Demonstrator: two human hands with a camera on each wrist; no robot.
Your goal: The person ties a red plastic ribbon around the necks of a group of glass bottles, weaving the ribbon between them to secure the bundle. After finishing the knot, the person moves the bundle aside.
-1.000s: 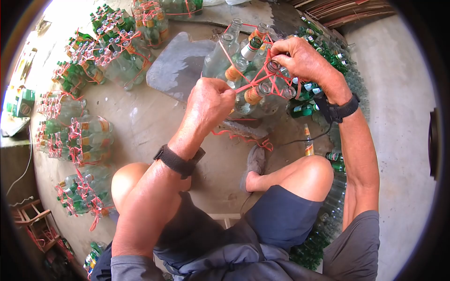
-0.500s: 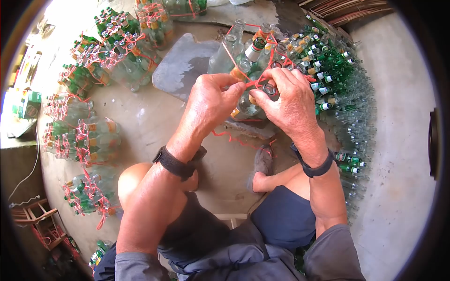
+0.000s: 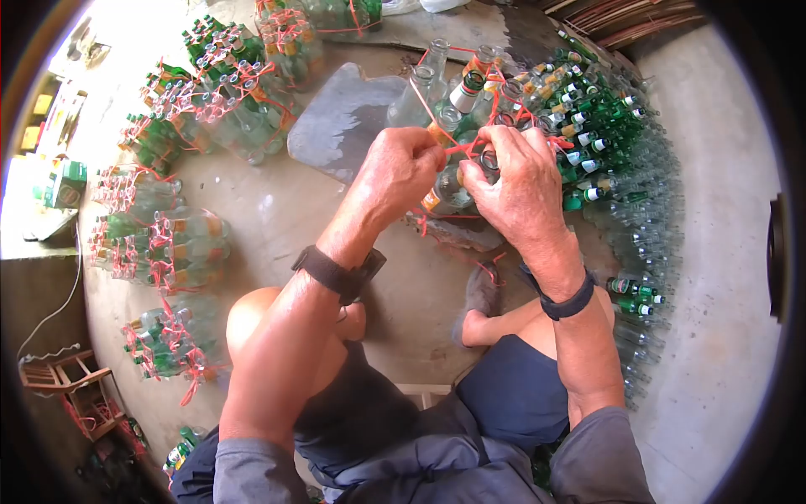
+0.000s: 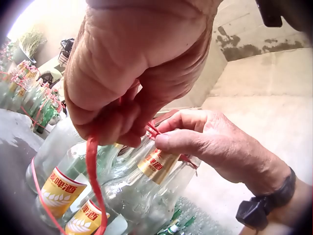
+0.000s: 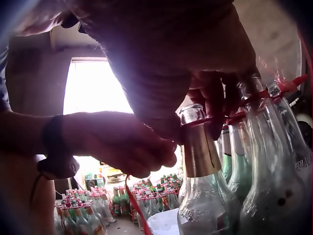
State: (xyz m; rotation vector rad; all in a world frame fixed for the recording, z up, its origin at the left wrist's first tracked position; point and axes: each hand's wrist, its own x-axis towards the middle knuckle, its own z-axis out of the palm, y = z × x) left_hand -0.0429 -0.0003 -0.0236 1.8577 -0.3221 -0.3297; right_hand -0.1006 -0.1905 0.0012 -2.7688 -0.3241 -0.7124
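Observation:
Both hands work at a bundle of glass bottles whose necks are laced with red string. My left hand point(image 3: 395, 168) has its fingers curled tightly round the red string point(image 4: 93, 171), and a length of it hangs below the fist in the left wrist view. Close beside it, my right hand point(image 3: 525, 181) pinches the string with thumb and fingers at the neck of a gold-foiled bottle point(image 5: 200, 156). A clear bottle point(image 3: 410, 102) stands at the bundle's far left, near a green bottle point(image 3: 468, 88) with a white neck label. The fingers hide part of the lacing.
More string-tied bottle bundles point(image 3: 185, 244) stand on the floor at left. Many loose green and clear bottles point(image 3: 621, 160) line the right side by the wall. A grey slab point(image 3: 336, 118) lies left of the bundle. A wooden chair point(image 3: 71, 378) stands at lower left.
My right hand has come from the far right of the bundle toward my left hand, down to a near bottle neck. The left hand keeps its grip on the string.

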